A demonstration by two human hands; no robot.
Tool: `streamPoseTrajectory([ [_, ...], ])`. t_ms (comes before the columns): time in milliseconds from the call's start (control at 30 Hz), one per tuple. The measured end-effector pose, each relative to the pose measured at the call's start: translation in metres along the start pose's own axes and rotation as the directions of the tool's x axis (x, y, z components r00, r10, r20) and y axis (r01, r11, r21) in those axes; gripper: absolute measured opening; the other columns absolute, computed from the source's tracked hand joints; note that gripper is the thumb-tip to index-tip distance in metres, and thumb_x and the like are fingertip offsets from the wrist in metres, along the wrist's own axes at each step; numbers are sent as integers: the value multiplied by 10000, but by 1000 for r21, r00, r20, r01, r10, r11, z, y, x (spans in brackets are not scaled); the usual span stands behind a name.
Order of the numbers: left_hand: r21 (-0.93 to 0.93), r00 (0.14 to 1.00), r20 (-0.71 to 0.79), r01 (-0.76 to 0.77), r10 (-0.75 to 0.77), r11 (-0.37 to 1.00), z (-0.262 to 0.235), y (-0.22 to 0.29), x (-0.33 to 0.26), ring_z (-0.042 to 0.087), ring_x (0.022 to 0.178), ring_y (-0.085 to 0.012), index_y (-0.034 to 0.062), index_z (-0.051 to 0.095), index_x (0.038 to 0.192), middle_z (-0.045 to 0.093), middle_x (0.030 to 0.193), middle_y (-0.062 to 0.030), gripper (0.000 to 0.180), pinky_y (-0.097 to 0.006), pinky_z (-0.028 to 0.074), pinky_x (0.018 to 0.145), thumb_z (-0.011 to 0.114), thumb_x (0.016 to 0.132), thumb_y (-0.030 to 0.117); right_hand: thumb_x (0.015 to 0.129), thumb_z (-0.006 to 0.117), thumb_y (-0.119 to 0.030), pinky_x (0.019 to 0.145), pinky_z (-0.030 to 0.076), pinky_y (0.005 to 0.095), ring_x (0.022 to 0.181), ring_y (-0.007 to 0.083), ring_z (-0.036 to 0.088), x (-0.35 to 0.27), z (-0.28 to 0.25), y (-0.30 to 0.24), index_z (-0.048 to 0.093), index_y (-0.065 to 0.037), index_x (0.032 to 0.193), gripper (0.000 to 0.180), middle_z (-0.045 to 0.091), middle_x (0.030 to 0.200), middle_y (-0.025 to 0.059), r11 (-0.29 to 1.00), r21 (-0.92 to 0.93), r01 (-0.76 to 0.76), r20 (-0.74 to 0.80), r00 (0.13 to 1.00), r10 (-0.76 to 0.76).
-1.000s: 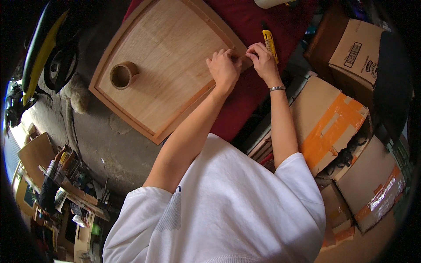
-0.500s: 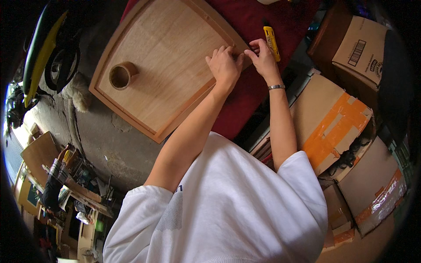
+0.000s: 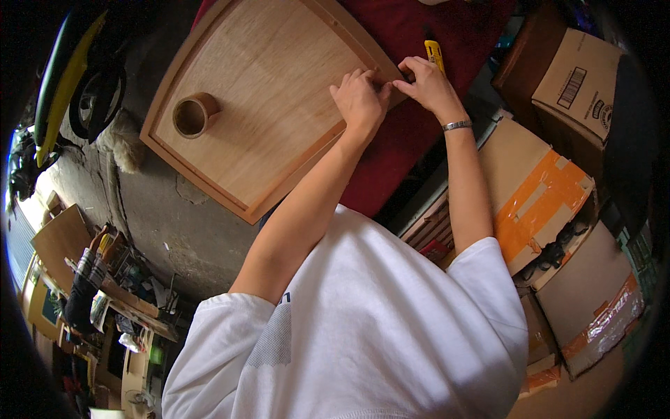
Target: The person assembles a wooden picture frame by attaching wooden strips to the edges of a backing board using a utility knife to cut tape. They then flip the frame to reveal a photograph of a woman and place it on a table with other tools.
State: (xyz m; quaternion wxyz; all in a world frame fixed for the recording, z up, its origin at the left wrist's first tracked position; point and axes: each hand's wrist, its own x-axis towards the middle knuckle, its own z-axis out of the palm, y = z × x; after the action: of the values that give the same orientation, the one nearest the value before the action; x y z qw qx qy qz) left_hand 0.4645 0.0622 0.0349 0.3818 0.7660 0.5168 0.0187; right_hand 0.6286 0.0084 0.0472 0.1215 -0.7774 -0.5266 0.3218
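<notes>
A wooden panel (image 3: 265,91) with a raised brown frame lies on a dark red cloth (image 3: 391,167). My left hand (image 3: 361,101) rests palm down at its right corner, fingers bent over the frame and the thumb pointing toward my other hand. Just off that corner, my right hand (image 3: 433,87) has thumb and forefinger drawn together in a pinch. Whatever lies between the fingertips of either hand is too small or hidden to make out. On the panel's left part stands a roll of brown tape (image 3: 195,115). A yellow utility knife (image 3: 434,53) lies beyond my right hand, partly covered by it.
Cardboard boxes (image 3: 537,195), some with orange tape, are stacked to the right. A grey concrete floor (image 3: 202,244) shows on the left, with a fluffy pale thing (image 3: 124,143) on it. Cluttered boards and tools (image 3: 118,293) stand at the lower left.
My right hand and forearm have shifted to the right, and the hand now covers more of the knife. The left hand has barely moved at the panel's corner.
</notes>
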Motion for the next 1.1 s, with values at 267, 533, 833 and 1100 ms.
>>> streamPoseTrajectory([
  [267, -31, 999, 34, 6, -5, 1000, -4, 0, 1, 619, 1063, -262, 135, 770, 1036, 710, 1049, -50, 289, -456, 377, 933, 757, 842, 349, 844, 791, -200, 759, 566, 412, 853, 307, 690, 5, 0, -1, 646, -1, 1068, 333, 699, 990, 169, 999, -25, -22, 33, 999, 23],
  [533, -26, 999, 11, -38, 38, 999, -2, -5, 0, 620, 1049, -251, 203, 783, 932, 709, 1042, -16, 157, -445, 382, 906, 760, 821, 312, 834, 801, -202, 710, 556, 389, 785, 274, 690, 9, 1, -6, 646, 20, 924, 286, 709, 884, 169, 995, -66, -70, 13, 997, 71],
  [833, -111, 993, 10, -115, 116, 987, -6, -18, -5, 626, 1033, -245, 178, 760, 993, 708, 1047, -16, 208, -431, 404, 898, 767, 828, 305, 867, 789, -232, 697, 499, 344, 766, 211, 605, 1, 17, 21, 633, -3, 964, 294, 645, 889, 79, 993, 112, 49, -132, 991, -34],
  [1100, -201, 989, -40, -151, 146, 968, -6, -22, -3, 629, 980, -235, 180, 755, 977, 670, 923, -17, 205, -402, 404, 835, 786, 790, 257, 906, 740, -215, 786, 525, 377, 878, 252, 639, -13, 10, 12, 613, -15, 1054, 279, 649, 977, 106, 989, 133, -68, -27, 997, 72],
])
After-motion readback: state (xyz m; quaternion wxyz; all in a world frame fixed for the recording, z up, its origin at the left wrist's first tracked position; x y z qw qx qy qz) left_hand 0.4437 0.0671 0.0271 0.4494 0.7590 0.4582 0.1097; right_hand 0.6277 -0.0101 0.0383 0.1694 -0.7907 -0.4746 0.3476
